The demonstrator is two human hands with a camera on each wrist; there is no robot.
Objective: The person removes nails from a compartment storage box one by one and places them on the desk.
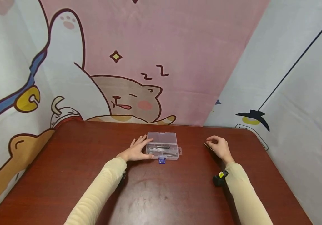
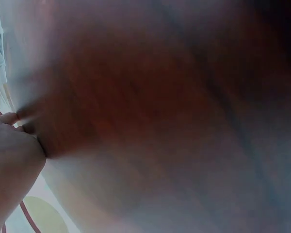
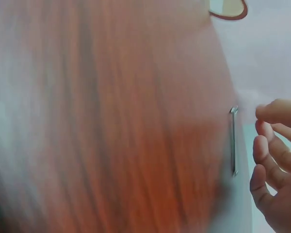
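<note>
My left hand (image 1: 135, 152) spans the left side of a clear plastic box (image 1: 178, 150), index finger by the hinge and thumb at the front left corner, both fairly straight. The lid is raised and leans back. Several thin metal pieces (image 1: 163, 147) lie inside the box's compartments. To the right, my right hand (image 1: 219, 146) hovers beside a thin silver metal rod (image 3: 234, 141) with slightly wider ends. In the right wrist view its fingers (image 3: 276, 114) are loosely bent, with a gap between them and the rod. The left wrist view shows part of the left hand (image 2: 14, 165).
A blue latch (image 1: 162, 160) sticks out at the box's front, and a clear hanging tab at its right side. The brown wooden table (image 1: 149, 193) runs back to a cartoon-printed cloth (image 1: 194, 62). Wrist cameras (image 1: 219, 179) are strapped on both wrists.
</note>
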